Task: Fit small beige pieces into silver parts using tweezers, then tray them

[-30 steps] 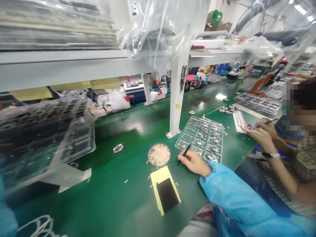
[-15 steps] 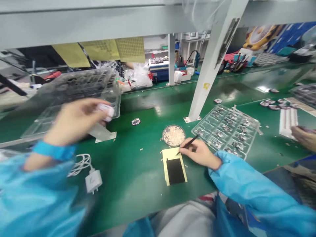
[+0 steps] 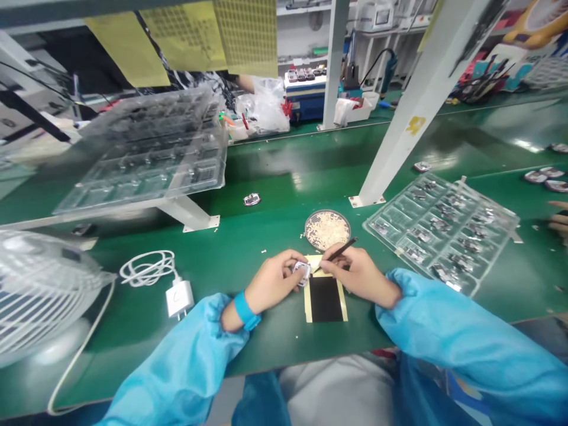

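Between the fingers of my left hand is a small white device casing, held above the upper left of a yellow sheet that carries a black rectangle. My right hand grips dark tweezers, their tip pointing down-left at the sheet's top, close to the casing. Whether the tip holds anything is too small to tell. Just behind both hands stands a round dish of tiny pale pieces.
A clear compartment tray with metal parts lies right of the dish. White charger and fan stand left. A loose casing lies farther back. Shelf posts rise from the bench. Another person's hand shows at the right edge.
My left hand, with the white casing, has come down and right from beside the raised trays to the yellow sheet. My right hand stays by the sheet with the tweezers. The view has shifted.
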Available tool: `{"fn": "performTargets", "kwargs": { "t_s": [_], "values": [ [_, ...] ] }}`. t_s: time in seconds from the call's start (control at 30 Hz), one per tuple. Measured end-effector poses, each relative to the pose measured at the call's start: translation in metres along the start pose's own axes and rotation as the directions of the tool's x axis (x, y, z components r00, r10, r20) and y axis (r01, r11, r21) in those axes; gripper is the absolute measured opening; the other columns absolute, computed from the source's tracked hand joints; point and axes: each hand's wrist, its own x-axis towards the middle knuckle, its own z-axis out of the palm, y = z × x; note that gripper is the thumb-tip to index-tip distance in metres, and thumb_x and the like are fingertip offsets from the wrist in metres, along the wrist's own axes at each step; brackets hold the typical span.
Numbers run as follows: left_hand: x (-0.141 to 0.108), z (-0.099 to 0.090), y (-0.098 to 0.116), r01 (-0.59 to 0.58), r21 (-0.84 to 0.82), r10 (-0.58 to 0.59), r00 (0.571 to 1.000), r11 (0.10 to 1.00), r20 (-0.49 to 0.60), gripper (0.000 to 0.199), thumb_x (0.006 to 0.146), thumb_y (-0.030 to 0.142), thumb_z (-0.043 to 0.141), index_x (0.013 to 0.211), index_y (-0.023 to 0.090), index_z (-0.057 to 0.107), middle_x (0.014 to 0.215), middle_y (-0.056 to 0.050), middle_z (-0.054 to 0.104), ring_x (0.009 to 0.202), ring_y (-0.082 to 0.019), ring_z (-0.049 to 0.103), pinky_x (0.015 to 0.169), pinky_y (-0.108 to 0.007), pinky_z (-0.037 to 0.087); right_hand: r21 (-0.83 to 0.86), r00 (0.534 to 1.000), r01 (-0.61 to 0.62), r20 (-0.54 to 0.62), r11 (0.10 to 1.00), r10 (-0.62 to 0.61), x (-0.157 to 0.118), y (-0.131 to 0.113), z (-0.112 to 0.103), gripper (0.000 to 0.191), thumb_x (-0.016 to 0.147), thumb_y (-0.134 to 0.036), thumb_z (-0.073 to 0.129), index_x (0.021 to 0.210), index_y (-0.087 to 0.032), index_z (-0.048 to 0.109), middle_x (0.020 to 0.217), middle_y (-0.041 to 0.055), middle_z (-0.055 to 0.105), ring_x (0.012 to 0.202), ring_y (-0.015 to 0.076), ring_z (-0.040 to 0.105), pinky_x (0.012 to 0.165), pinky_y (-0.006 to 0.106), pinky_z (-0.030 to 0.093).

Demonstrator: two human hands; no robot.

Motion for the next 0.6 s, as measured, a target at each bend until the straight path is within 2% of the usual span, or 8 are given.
{"fn": "performTargets", "kwargs": {
  "t_s": [0.1, 0.17, 0.23, 0.33, 0.4, 0.47, 0.53, 0.6],
  "values": [
    [-0.003, -0.001, 0.004, -0.042, 0.039, 0.042, 0.999, 0.998, -0.001, 0.024, 0.089, 0.029, 0.062, 0.112, 0.019, 0.063, 0.092, -0.005, 0.072, 0.074, -0.017, 0.068, 0.066, -0.028, 0.055, 0.196, 0.997, -0.082, 0.011, 0.977, 0.081, 0.0, -0.001, 0.0, 0.029, 0.084, -0.044, 0.073, 0.09, -0.017, 0.062, 0.077, 0.0032, 0.069, 0.067, 0.0161, 0.07, 0.06, 0.027, 0.059],
    [-0.005, -0.002, 0.006, -0.115, 0.123, 0.116, 0.993, 0.986, -0.003, 0.03, 0.089, 0.023, 0.06, 0.119, 0.022, 0.065, 0.105, -0.006, 0.072, 0.091, -0.019, 0.067, 0.081, -0.031, 0.054, 0.306, 0.992, -0.126, 0.011, 0.944, 0.128, 0.0, -0.002, -0.002, 0.033, 0.082, -0.045, 0.075, 0.09, -0.017, 0.059, 0.073, 0.0025, 0.069, 0.066, 0.0168, 0.072, 0.062, 0.029, 0.062],
    [-0.008, -0.005, 0.009, -0.179, 0.236, 0.187, 0.982, 0.955, -0.01, 0.038, 0.089, 0.018, 0.058, 0.126, 0.026, 0.063, 0.113, -0.005, 0.07, 0.1, -0.02, 0.064, 0.091, -0.034, 0.05, 0.352, 0.99, -0.135, 0.016, 0.926, 0.138, 0.0, -0.004, -0.006, 0.035, 0.082, -0.046, 0.075, 0.089, -0.017, 0.057, 0.071, 0.0022, 0.069, 0.065, 0.0171, 0.072, 0.062, 0.03, 0.063],
    [-0.013, -0.009, 0.014, -0.197, 0.308, 0.228, 0.971, 0.931, -0.067, 0.039, 0.087, 0.015, 0.058, 0.124, 0.026, 0.062, 0.102, -0.004, 0.07, 0.092, -0.02, 0.064, 0.086, -0.033, 0.05, 0.357, 0.994, -0.101, -0.013, 0.929, 0.112, -0.001, -0.008, -0.01, 0.033, 0.083, -0.045, 0.075, 0.089, -0.018, 0.057, 0.072, 0.0026, 0.069, 0.063, 0.0163, 0.072, 0.06, 0.029, 0.063],
    [-0.015, -0.012, 0.019, -0.188, 0.261, 0.217, 0.972, 0.947, -0.09, 0.028, 0.088, 0.017, 0.058, 0.114, 0.023, 0.064, 0.098, -0.004, 0.069, 0.088, -0.019, 0.064, 0.08, -0.031, 0.051, 0.339, 0.996, -0.073, -0.029, 0.938, 0.088, -0.002, -0.01, -0.01, 0.031, 0.084, -0.044, 0.074, 0.088, -0.018, 0.057, 0.075, 0.0027, 0.069, 0.064, 0.0156, 0.072, 0.062, 0.028, 0.063],
    [-0.016, -0.014, 0.022, -0.183, 0.188, 0.196, 0.979, 0.965, -0.057, 0.021, 0.091, 0.021, 0.055, 0.108, 0.022, 0.068, 0.101, -0.005, 0.069, 0.088, -0.019, 0.064, 0.077, -0.03, 0.052, 0.32, 0.997, -0.072, -0.012, 0.945, 0.08, -0.002, -0.011, -0.009, 0.031, 0.084, -0.044, 0.074, 0.087, -0.019, 0.057, 0.078, 0.003, 0.069, 0.067, 0.0159, 0.072, 0.065, 0.029, 0.062],
    [-0.015, -0.014, 0.024, -0.177, 0.108, 0.181, 0.983, 0.978, -0.03, 0.023, 0.092, 0.023, 0.055, 0.111, 0.022, 0.068, 0.107, -0.007, 0.069, 0.091, -0.019, 0.065, 0.078, -0.03, 0.053, 0.309, 0.995, -0.095, 0.03, 0.946, 0.09, -0.001, -0.01, -0.007, 0.033, 0.083, -0.046, 0.074, 0.087, -0.019, 0.056, 0.08, 0.0033, 0.069, 0.069, 0.0169, 0.073, 0.067, 0.03, 0.062],
    [-0.014, -0.011, 0.022, -0.156, 0.017, 0.157, 0.987, 0.988, -0.047, 0.027, 0.09, 0.022, 0.058, 0.116, 0.022, 0.065, 0.107, -0.007, 0.069, 0.092, -0.019, 0.067, 0.078, -0.03, 0.054, 0.311, 0.993, -0.116, 0.06, 0.943, 0.102, 0.0, -0.009, -0.006, 0.035, 0.084, -0.048, 0.073, 0.088, -0.019, 0.055, 0.08, 0.0031, 0.069, 0.069, 0.0175, 0.073, 0.066, 0.031, 0.062]
  ]
}}
